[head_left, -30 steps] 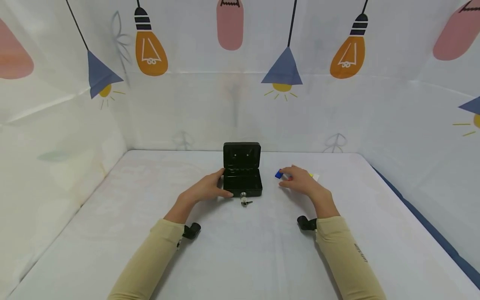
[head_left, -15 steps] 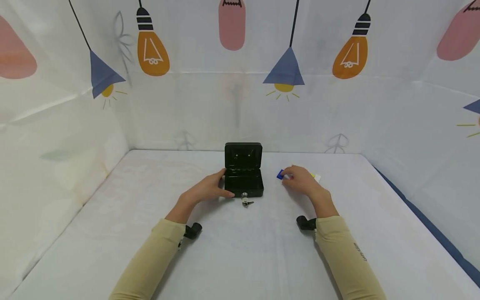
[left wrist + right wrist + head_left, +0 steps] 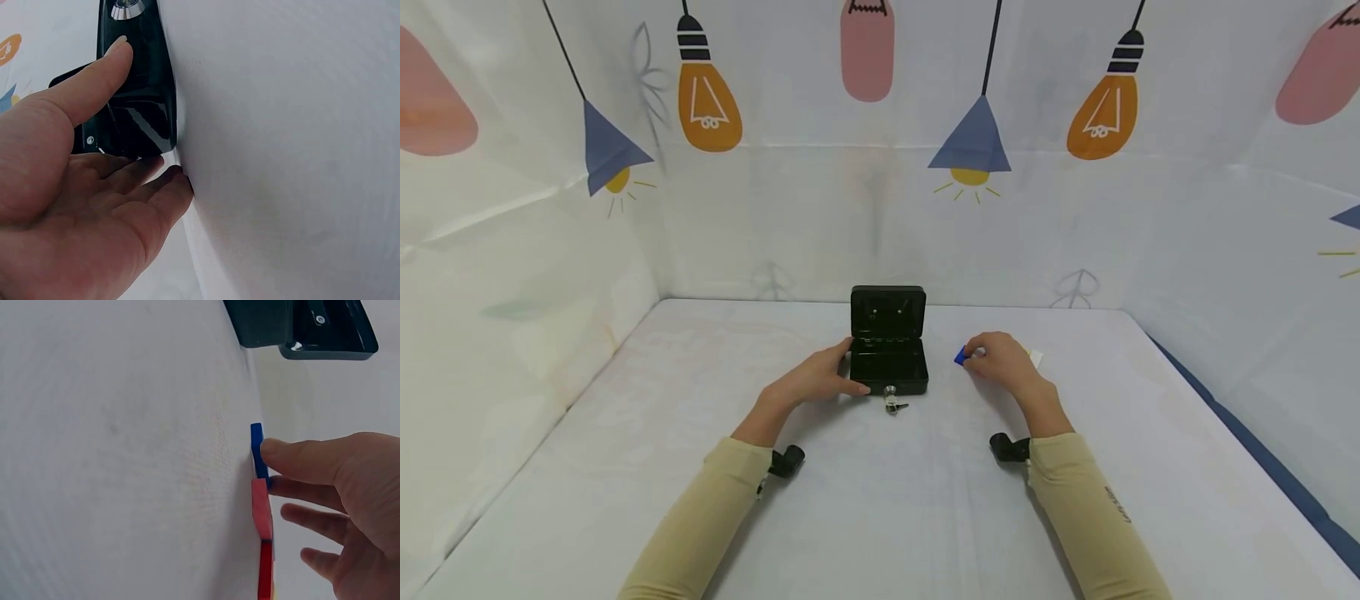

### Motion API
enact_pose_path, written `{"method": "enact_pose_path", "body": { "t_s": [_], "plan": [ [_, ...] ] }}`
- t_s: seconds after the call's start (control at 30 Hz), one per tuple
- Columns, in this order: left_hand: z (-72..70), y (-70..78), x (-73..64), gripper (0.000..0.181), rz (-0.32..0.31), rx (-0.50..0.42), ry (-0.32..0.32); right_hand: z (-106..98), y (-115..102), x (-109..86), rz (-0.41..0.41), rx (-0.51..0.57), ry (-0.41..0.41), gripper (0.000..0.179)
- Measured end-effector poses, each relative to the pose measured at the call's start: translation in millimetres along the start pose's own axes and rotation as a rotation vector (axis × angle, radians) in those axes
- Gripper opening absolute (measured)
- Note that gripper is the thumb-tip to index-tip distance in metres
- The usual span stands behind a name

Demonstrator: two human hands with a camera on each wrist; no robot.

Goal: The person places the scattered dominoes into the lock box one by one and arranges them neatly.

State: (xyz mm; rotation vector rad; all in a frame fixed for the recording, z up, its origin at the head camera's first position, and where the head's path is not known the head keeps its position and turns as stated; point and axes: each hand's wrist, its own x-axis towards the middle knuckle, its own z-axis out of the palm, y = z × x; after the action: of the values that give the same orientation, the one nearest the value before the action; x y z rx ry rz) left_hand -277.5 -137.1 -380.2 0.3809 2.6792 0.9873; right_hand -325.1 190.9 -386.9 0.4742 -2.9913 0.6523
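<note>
A black metal cash box [image 3: 889, 367] stands with its lid [image 3: 888, 312] raised. At its front left corner my left hand [image 3: 812, 377] holds it, thumb on the front face below the lock [image 3: 127, 9] and fingers along the side. Keys [image 3: 892, 407] hang at the lock. To the right of the box, my right hand [image 3: 1002, 362] pinches a flat blue piece [image 3: 257, 440] between thumb and forefinger, its other fingers loosely spread. A pinkish-red piece [image 3: 261, 506] and a darker red one [image 3: 265, 569] line up beside the blue piece; in the head view my hand hides them.
A small white piece [image 3: 1036, 358] shows past my right hand. The white table [image 3: 895, 517] ends at a patterned sheet [image 3: 797, 217] at the back. Black wrist cameras stick out inward from both sleeves, the right one [image 3: 1009, 447] included.
My right thumb and forefinger have closed on the blue piece, which now sits slightly turned. The red piece has gone out of sight behind the hand. My left hand stays on the box.
</note>
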Motion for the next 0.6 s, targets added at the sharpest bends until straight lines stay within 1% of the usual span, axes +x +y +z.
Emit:
{"method": "enact_pose_path", "body": {
  "t_s": [0.27,0.6],
  "plan": [
    [1.7,-2.8,1.6,0.105,0.009,0.002,0.005,3.9,-1.7,0.7,0.005,-0.022,0.004,0.019],
    [2.7,-3.6,1.6,0.105,0.011,0.013,0.013,1.6,-8.8,0.5,0.028,-0.031,-0.008,0.016]
  ]
}}
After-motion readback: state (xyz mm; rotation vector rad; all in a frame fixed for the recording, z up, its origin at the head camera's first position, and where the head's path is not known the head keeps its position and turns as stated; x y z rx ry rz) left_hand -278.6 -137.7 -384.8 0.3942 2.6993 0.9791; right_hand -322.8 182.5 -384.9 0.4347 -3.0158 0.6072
